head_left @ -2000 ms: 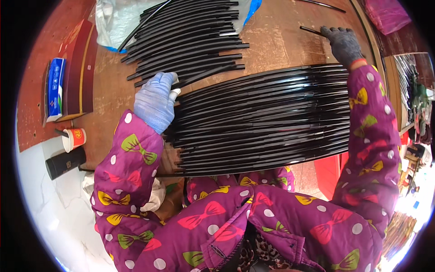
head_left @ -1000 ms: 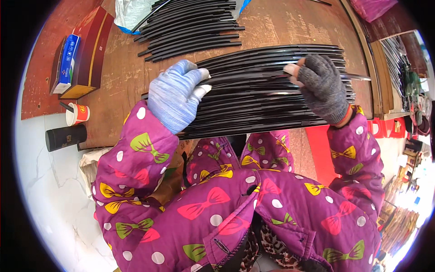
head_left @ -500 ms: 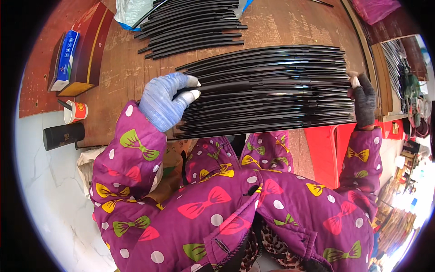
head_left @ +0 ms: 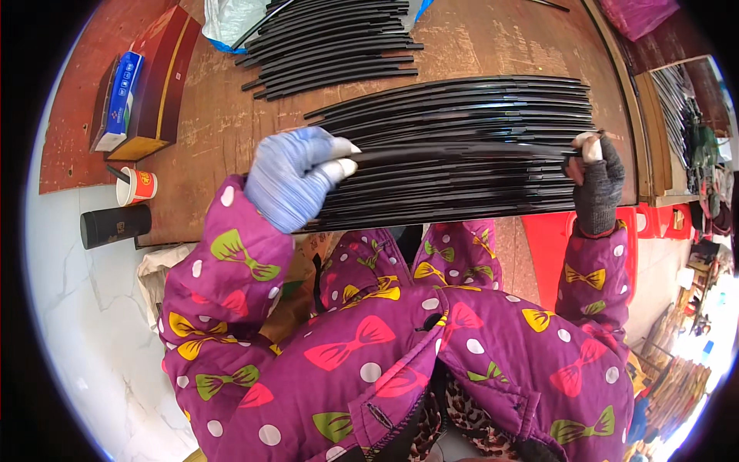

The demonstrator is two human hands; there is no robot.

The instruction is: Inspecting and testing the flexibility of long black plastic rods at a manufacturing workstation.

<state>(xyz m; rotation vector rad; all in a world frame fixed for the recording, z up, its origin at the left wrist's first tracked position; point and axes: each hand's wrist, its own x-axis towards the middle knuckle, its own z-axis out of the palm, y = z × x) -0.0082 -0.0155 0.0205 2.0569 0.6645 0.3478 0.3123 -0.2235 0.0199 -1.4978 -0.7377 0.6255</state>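
Observation:
My left hand (head_left: 295, 175), in a light blue glove with white fingertips, pinches the left end of a thin black rod (head_left: 462, 151). The rod's right end is between the thumb and fingers of my right hand (head_left: 599, 183), which wears a dark grey glove. Held almost level, it looks slightly blurred, just above a wide row of similar black rods (head_left: 454, 192) lying side by side along the table's near edge. Whether it still touches the row I cannot tell. Beyond lies a second pile of black rods (head_left: 331, 63).
The worn brown table (head_left: 493, 46) carries a dark red box (head_left: 165, 85) and a blue-and-white packet (head_left: 122, 100) at the left. A paper cup (head_left: 138, 185) and a black case (head_left: 115, 226) are near its left edge. Red plastic seating (head_left: 548, 250) stands at the right.
Both hands have closed in on one rod and drawn it up from the row. My right hand has moved left and slightly nearer; my left hand has shifted a little right.

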